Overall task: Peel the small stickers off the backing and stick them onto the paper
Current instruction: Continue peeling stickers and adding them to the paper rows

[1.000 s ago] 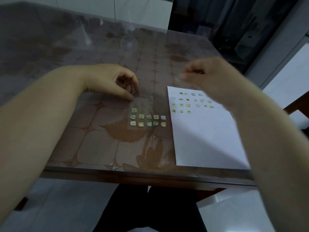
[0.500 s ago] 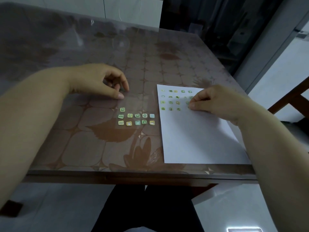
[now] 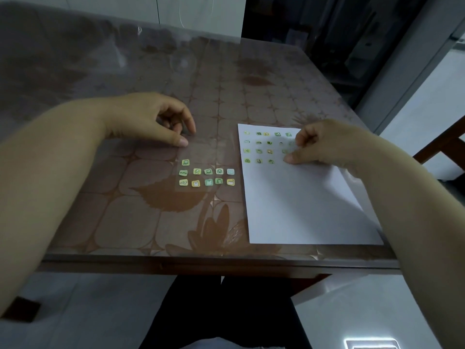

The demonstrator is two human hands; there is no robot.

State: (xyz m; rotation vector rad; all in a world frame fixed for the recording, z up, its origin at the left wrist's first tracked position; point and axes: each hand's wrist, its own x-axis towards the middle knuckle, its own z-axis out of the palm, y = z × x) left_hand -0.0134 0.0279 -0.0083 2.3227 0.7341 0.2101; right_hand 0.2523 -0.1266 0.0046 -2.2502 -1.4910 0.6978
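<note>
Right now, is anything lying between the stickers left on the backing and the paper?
Nothing visible does. A bare strip of table separates the backing from the paper. The right hand rests on the paper's upper right; the lower part is free.

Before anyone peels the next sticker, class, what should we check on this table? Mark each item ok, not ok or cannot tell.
1. Backing steadied: the left hand's thumb touches the clear backing's top corner. Ok.
2. Stickers left to peel: two rows plus one sit on the backing. Ok.
3. Newest sticker pressed flat: the right hand covers that spot. Cannot tell.
4. Right hand free to peel: its thumb presses on the paper. Not ok.
5. Room on the paper: the lower part is bare. Ok.
6. Paper flat on the table: ok.
</note>
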